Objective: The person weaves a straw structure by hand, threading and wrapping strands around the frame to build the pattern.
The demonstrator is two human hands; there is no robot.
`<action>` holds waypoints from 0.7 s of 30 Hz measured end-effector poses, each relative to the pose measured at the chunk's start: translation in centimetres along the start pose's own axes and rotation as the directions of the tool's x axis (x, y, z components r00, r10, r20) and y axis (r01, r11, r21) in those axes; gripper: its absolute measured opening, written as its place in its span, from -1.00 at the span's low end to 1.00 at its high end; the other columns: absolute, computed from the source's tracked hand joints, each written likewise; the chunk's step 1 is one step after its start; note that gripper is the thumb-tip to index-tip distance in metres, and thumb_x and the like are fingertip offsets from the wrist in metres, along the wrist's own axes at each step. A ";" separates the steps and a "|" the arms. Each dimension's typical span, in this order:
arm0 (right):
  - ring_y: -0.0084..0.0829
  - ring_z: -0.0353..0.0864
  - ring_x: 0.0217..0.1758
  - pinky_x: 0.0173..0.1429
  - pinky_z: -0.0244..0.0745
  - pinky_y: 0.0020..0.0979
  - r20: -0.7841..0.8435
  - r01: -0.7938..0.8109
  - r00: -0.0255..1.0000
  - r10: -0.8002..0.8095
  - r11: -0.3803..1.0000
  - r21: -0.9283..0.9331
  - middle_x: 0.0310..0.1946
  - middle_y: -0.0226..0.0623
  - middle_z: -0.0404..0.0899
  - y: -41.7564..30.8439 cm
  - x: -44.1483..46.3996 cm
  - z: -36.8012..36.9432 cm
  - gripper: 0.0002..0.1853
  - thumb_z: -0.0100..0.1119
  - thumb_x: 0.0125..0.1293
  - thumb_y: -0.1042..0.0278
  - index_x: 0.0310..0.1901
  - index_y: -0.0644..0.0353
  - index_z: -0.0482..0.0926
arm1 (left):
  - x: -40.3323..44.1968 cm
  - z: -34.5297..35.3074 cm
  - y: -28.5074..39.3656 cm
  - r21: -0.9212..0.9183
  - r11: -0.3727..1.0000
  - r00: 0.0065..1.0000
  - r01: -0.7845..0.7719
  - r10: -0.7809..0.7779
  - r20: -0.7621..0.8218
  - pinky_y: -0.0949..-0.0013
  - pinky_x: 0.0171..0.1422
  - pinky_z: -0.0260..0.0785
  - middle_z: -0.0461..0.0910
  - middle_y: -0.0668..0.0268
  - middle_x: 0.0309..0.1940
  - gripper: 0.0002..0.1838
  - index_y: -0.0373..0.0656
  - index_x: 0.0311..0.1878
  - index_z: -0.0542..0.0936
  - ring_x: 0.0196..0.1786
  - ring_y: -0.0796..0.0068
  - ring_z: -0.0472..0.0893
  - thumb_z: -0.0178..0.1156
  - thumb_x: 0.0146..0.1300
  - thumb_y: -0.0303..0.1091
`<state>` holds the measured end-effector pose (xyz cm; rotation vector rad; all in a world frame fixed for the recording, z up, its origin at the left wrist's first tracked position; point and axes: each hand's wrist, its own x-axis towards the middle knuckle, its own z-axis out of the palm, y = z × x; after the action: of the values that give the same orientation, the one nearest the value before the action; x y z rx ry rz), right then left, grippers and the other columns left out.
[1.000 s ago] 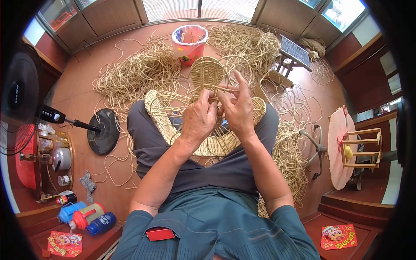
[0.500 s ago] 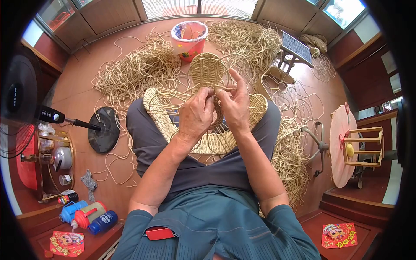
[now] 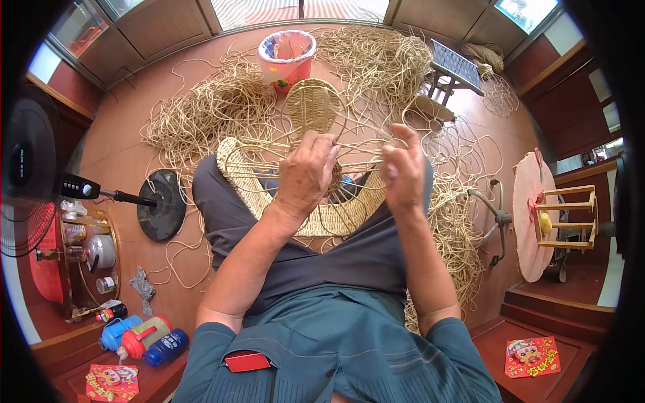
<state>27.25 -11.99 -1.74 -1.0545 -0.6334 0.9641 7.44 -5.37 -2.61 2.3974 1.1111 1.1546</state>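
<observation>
A woven straw piece rests across my lap, with a curved band (image 3: pixel 329 220) below and a rounded flap (image 3: pixel 312 107) standing up beyond my hands. Loose cords (image 3: pixel 259 156) stretch from the band toward its middle. My left hand (image 3: pixel 306 173) is closed on the woven piece just below the flap, its fingertips pinched at the cords. Off to the right, above the band's right arm, my right hand (image 3: pixel 404 171) is closed and slightly blurred, with its index finger bent. A cord seems to run from the centre to its fingers.
Heaps of straw cord (image 3: pixel 208 111) lie on the floor around a pink bucket (image 3: pixel 287 60). A fan (image 3: pixel 30 168) with a black base (image 3: pixel 161 205) stands left, near several bottles. To the right are a small stool (image 3: pixel 457 67) and a round pink board (image 3: pixel 531 215).
My right hand has moved away from my left hand, to the right, and its fingers have curled in. My left hand stays at the woven piece. The view has shifted slightly.
</observation>
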 end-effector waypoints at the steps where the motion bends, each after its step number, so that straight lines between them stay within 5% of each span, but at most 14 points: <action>1: -0.80 0.24 -0.57 -0.58 0.07 -0.63 -0.025 0.036 0.999 -0.036 0.999 0.011 -0.42 -0.62 0.52 -0.8 0.5 -1.9 -0.43 0.30 0.43 0.58 0.45 0.22 0.45 | 0.2 0.0 0.1 0.005 1.000 1.000 0.009 -0.009 0.012 0.09 -0.04 0.69 0.73 0.20 -0.07 -0.82 -0.13 0.13 0.75 -0.14 0.07 0.82 0.42 0.59 -0.31; 10: -0.82 0.20 -0.58 -0.58 0.03 -0.65 -0.216 0.021 0.976 -0.035 0.998 -0.066 -0.40 -0.65 0.49 -4.2 2.0 -15.7 -0.42 0.43 0.38 0.61 0.38 0.14 0.44 | 0.8 0.5 0.8 0.028 0.998 0.998 -0.053 0.054 -0.025 0.10 -0.03 0.70 0.72 0.25 -0.07 -0.80 -0.10 0.13 0.74 -0.09 0.10 0.82 0.46 0.54 -0.34; 16: -0.81 0.22 -0.54 -0.51 0.05 -0.63 -0.262 0.020 0.964 -0.042 0.996 -0.084 -0.40 -0.66 0.47 -4.5 2.0 -15.8 -0.49 0.41 0.40 0.63 0.31 0.13 0.47 | 0.9 1.1 0.4 0.056 0.985 0.984 -0.165 0.168 -0.056 0.11 0.01 0.70 0.73 0.27 -0.05 -0.81 -0.10 0.10 0.70 -0.03 0.12 0.83 0.46 0.51 -0.42; 19: -0.82 0.21 -0.50 -0.42 0.08 -0.59 0.011 0.313 0.914 -0.406 0.687 -0.656 -0.44 -0.69 0.43 -2.9 2.1 -17.2 -0.60 0.41 0.45 0.63 0.24 0.18 0.53 | 1.0 1.4 -0.1 0.060 0.985 0.986 -0.164 0.166 -0.027 0.12 0.02 0.71 0.73 0.27 -0.05 -0.84 -0.09 0.07 0.70 -0.03 0.13 0.83 0.45 0.51 -0.42; 21: -0.81 0.21 -0.48 -0.38 0.09 -0.57 0.025 0.297 0.920 -0.391 0.655 -0.695 -0.45 -0.70 0.42 -3.2 1.4 -17.1 -0.66 0.41 0.48 0.62 0.20 0.20 0.57 | 1.1 1.3 -0.1 0.059 0.987 0.989 -0.149 0.150 -0.005 0.12 0.01 0.71 0.72 0.27 -0.06 -0.85 -0.09 0.05 0.70 -0.03 0.14 0.82 0.45 0.51 -0.41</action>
<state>42.94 -18.61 -5.41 -1.5664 -1.0910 0.2910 8.78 -4.37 -2.87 2.5608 0.9952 1.1958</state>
